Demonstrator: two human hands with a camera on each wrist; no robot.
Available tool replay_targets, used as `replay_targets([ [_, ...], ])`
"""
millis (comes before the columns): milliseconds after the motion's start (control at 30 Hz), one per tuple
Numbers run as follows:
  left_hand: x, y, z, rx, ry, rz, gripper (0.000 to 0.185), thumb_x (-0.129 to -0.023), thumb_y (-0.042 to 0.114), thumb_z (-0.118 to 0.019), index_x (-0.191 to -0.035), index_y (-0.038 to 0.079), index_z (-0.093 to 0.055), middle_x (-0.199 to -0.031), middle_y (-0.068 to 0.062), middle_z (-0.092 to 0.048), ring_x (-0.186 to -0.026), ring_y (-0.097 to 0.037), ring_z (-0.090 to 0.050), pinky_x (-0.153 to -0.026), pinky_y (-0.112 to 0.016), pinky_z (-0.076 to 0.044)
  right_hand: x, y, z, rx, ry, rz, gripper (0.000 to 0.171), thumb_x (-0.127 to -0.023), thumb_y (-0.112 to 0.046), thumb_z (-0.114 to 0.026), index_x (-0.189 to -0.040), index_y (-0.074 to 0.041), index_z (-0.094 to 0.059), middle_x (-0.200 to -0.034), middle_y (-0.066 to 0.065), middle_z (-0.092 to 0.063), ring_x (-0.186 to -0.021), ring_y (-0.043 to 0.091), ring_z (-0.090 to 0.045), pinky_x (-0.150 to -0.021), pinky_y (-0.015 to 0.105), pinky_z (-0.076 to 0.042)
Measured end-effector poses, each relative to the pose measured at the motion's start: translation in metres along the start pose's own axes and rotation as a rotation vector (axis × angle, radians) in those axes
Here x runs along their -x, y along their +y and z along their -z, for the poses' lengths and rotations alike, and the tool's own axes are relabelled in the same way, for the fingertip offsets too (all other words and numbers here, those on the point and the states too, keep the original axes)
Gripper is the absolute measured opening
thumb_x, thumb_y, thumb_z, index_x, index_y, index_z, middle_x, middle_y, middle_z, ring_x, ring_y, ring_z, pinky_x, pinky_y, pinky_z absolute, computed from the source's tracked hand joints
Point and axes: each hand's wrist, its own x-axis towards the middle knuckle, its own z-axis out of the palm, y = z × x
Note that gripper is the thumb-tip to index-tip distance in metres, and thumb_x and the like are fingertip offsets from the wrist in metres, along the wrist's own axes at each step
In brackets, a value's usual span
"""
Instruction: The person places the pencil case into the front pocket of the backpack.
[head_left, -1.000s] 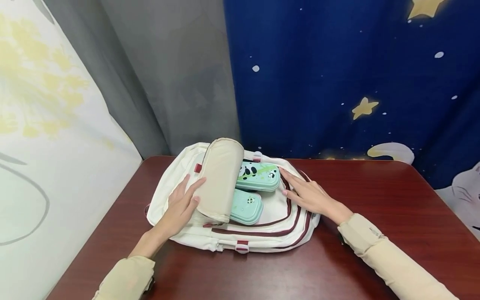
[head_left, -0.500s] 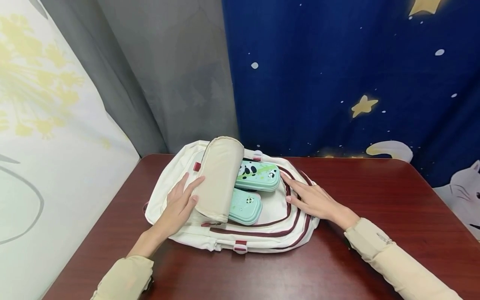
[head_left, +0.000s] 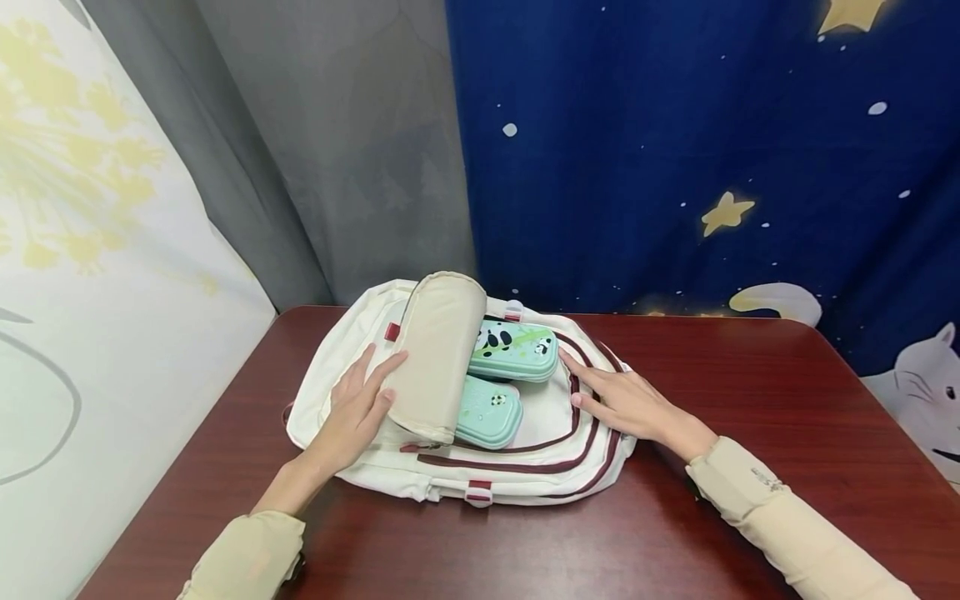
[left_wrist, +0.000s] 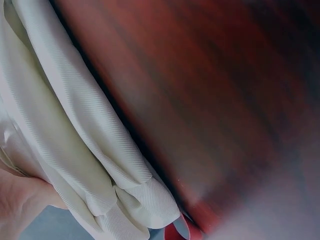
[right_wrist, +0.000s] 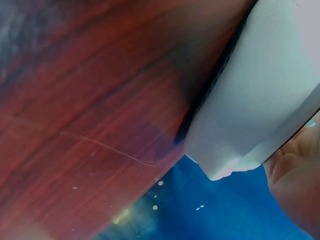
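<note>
A white backpack (head_left: 543,421) with dark red zips lies flat on the table. On it sit two mint-green pencil cases with panda prints, a back one (head_left: 525,350) and a front one (head_left: 491,412). A beige fabric pouch (head_left: 438,358) with a red tab lies across their left ends and hides them. My left hand (head_left: 352,421) rests at the pouch's left side, fingers spread, fingertips touching its edge. My right hand (head_left: 626,402) rests on the backpack's right part, its straight fingertips beside the back case's right end. Each wrist view catches only part of the hand beside white fabric.
The dark red wooden table (head_left: 720,400) extends to both sides and in front of the backpack. Close behind its far edge hang a grey curtain (head_left: 360,150) and a blue starry curtain (head_left: 637,167). A white patterned cloth (head_left: 112,333) borders the left.
My right hand has slid slightly right, away from the back pencil case. The left hand stays at the pouch. The cases hold their places, and the head view has shifted a little.
</note>
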Motion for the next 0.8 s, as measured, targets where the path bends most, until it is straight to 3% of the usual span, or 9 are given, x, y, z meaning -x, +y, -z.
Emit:
replay_targets([
  [33, 0.0, 0.0, 0.0, 0.0, 0.002, -0.002, 0.044, -0.098, 0.026, -0.043, -0.142, 0.026, -0.038, -0.148, -0.023, -0.021, -0.136, -0.037, -0.016, -0.095, -0.065, -0.013, 0.0, -0.001, 0.0, 0.008, -0.003, -0.005, 0.061, -0.095, -0.044, -0.047, -0.149, -0.025, -0.024, -0.098, -0.004, -0.066, -0.071, 0.008, -0.057, -0.065, 0.031, -0.044],
  [100, -0.001, 0.0, -0.001, 0.0, 0.006, -0.006, 0.044, -0.098, 0.025, -0.043, -0.142, 0.026, -0.038, -0.148, -0.023, -0.021, -0.136, -0.037, -0.016, -0.095, -0.066, -0.013, -0.001, -0.002, 0.001, 0.026, -0.019, -0.026, 0.062, -0.095, -0.048, -0.045, -0.149, -0.028, -0.022, -0.07, -0.011, -0.055, -0.057, 0.005, -0.048, -0.057, 0.027, -0.039],
  [167, -0.002, 0.0, -0.002, 0.0, 0.011, -0.009, 0.044, -0.098, 0.025, -0.043, -0.142, 0.025, -0.039, -0.148, -0.023, -0.022, -0.136, -0.038, -0.016, -0.094, -0.066, -0.013, -0.004, -0.004, 0.002, 0.044, -0.039, -0.049, 0.064, -0.093, -0.052, -0.045, -0.149, -0.032, -0.019, -0.057, -0.015, -0.039, -0.048, 0.004, -0.038, -0.052, 0.025, -0.035],
  [267, -0.001, 0.0, -0.002, -0.003, 0.012, -0.005, 0.044, -0.098, 0.026, -0.043, -0.142, 0.026, -0.039, -0.148, -0.023, -0.022, -0.135, -0.039, -0.016, -0.094, -0.066, -0.013, -0.009, -0.008, 0.002, 0.089, -0.061, -0.064, 0.069, -0.091, -0.058, -0.044, -0.149, -0.034, -0.017, -0.066, -0.012, -0.051, -0.045, 0.006, -0.036, -0.052, 0.026, -0.035],
  [333, 0.0, 0.0, -0.002, -0.005, 0.015, 0.0, 0.044, -0.098, 0.026, -0.043, -0.141, 0.026, -0.039, -0.148, -0.024, -0.021, -0.135, -0.04, -0.017, -0.094, -0.066, -0.013, -0.012, -0.011, 0.002, 0.128, -0.068, -0.065, 0.072, -0.089, -0.062, -0.043, -0.149, -0.033, -0.016, -0.083, -0.007, -0.062, -0.049, 0.007, -0.043, -0.055, 0.029, -0.038],
  [433, 0.001, 0.0, -0.002, -0.001, 0.013, 0.009, 0.043, -0.098, 0.025, -0.043, -0.142, 0.026, -0.039, -0.148, -0.024, -0.021, -0.134, -0.042, -0.017, -0.093, -0.066, -0.013, -0.019, -0.015, 0.001, 0.184, -0.072, -0.064, 0.076, -0.087, -0.066, -0.04, -0.15, -0.032, -0.015, -0.105, -0.001, -0.066, -0.058, 0.012, -0.053, -0.057, 0.032, -0.041],
  [667, 0.0, 0.001, -0.002, 0.003, 0.018, 0.011, 0.043, -0.098, 0.024, -0.044, -0.141, 0.026, -0.04, -0.147, -0.025, -0.02, -0.132, -0.045, -0.018, -0.093, -0.067, -0.013, -0.029, -0.019, 0.001, 0.237, -0.082, -0.092, 0.082, -0.083, -0.074, -0.036, -0.15, -0.034, -0.01, -0.107, 0.001, -0.066, -0.088, 0.023, -0.063, -0.066, 0.042, -0.045],
  [800, -0.001, 0.001, -0.003, 0.002, 0.016, 0.009, 0.043, -0.098, 0.025, -0.044, -0.141, 0.025, -0.039, -0.147, -0.025, -0.02, -0.132, -0.045, -0.017, -0.093, -0.067, -0.013, -0.034, -0.023, 0.0, 0.251, -0.074, -0.098, 0.088, -0.079, -0.078, -0.037, -0.15, -0.034, -0.009, -0.107, 0.0, -0.066, -0.094, 0.023, -0.062, -0.067, 0.043, -0.047],
])
